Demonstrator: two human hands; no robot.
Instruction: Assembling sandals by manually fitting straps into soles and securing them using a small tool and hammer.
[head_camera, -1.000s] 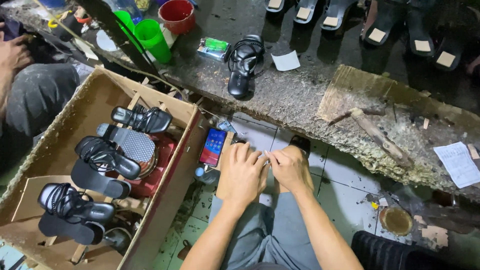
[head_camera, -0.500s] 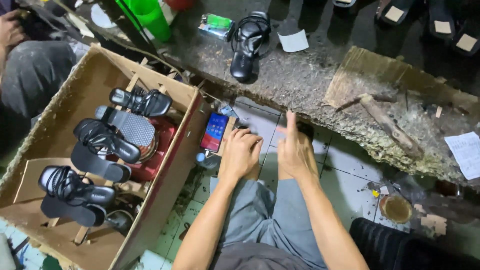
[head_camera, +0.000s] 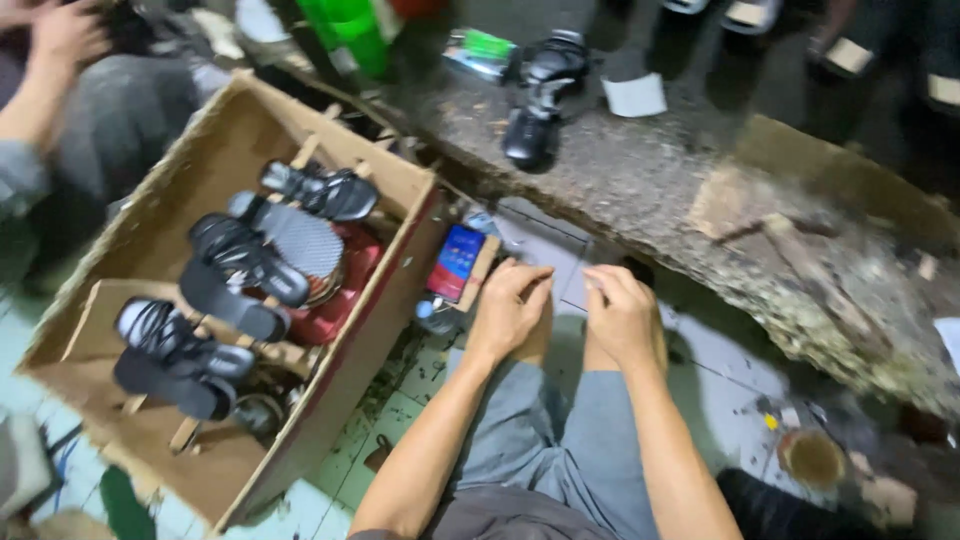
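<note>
Rough, stained grey stone forms the counter (head_camera: 640, 180) that runs across the top of the view, above a floor of pale tiles (head_camera: 400, 420) speckled with dirt. Both of the person's bare hands rest on their grey-trousered knees (head_camera: 540, 440), just below the counter's edge. The left hand (head_camera: 510, 310) is loosely curled with its fingers bent down, and the right hand (head_camera: 622, 315) sits just beside it, curled the same way; the two are near each other but apart, and whether they pinch anything small cannot be told from the blur.

Just beside the left hand, a smartphone with a lit blue and red screen (head_camera: 457, 262) leans against the side of a large open brown cardboard box (head_camera: 130, 260). Inside the box, black strappy sandals (head_camera: 240, 270) lie across wooden slats, with a red object (head_camera: 340, 285) under them.

On the counter, another black strappy sandal (head_camera: 540, 95) lies upside down, with a small white paper slip (head_camera: 636, 95) just to its right and a green and white packet (head_camera: 482, 50) to its left. A green plastic cup (head_camera: 350, 30) stands at the top edge. A wooden-handled hammer (head_camera: 790, 240) lies on the counter to the right, on a worn brown patch.

At the upper left, another person's hand (head_camera: 60, 35) and dark-trousered leg (head_camera: 130, 100) show beside the box. A small round brown tin (head_camera: 812, 458) sits on the floor at the lower right.
</note>
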